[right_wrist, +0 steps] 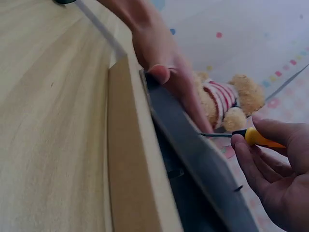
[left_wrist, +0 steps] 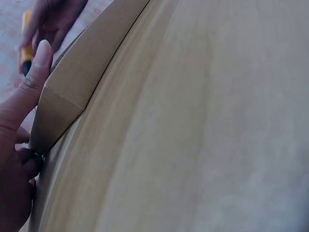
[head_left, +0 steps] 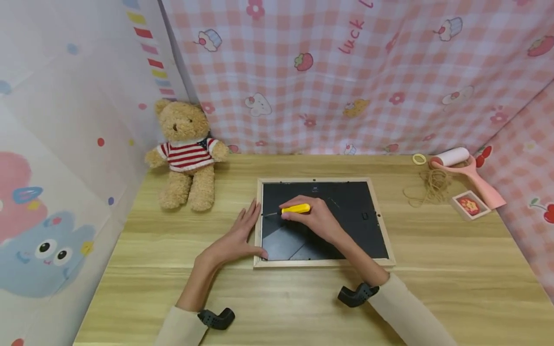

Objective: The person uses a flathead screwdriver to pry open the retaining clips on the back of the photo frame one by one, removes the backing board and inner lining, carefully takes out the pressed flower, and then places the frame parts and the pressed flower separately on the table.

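Note:
A picture frame [head_left: 320, 263] of pale wood lies face down on the table, its black backing board [head_left: 355, 235] uppermost. Small dark tabs [right_wrist: 238, 188] stand along its inner edge. My right hand [head_left: 319, 222] pinches the yellow handle of a screwdriver [head_left: 296, 208] between thumb and fingers. The screwdriver's thin metal shaft points left, its tip at the frame's left inner edge. Along that left side rests my left hand [head_left: 237, 242], fingers stretched out against the outer edge. Its thumb [left_wrist: 42, 54] lies over the near left corner.
A teddy bear [head_left: 186, 154] in a striped shirt sits at the back left. Toward the back right are a pink slingshot-shaped piece [head_left: 484, 186], a white roll [head_left: 452, 156], tangled twine [head_left: 434, 186], a yellow ring [head_left: 419, 159] and a small picture box [head_left: 471, 205]. Patterned cloth hangs behind.

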Tool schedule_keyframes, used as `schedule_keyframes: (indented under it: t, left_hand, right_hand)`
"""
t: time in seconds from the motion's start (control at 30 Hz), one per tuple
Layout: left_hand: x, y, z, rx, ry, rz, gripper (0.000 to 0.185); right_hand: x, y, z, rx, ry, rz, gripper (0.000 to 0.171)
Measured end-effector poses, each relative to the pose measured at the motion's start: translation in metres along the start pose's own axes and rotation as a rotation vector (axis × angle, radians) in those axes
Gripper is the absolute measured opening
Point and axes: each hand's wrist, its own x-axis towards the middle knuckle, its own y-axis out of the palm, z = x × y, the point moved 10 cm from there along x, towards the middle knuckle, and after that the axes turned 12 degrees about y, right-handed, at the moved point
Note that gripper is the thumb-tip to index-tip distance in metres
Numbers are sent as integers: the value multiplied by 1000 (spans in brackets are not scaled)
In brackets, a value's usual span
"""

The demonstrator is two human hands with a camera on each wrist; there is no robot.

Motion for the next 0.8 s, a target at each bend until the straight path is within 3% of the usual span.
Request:
schedule_keyframes:
  t: [0.2, 0.47, 0.8]
  left_hand:
    - [2, -1, 0, 30, 0, -9, 137]
    - [2, -1, -1, 32, -7, -12, 135]
    - [1, 0, 2, 10, -18, -9, 135]
  right_hand:
    - [10, 6, -8, -1, 22, 7, 28]
    - [19, 9, -1, -34, -1, 21, 27]
    - [16, 28, 50, -256, -143, -4, 22]
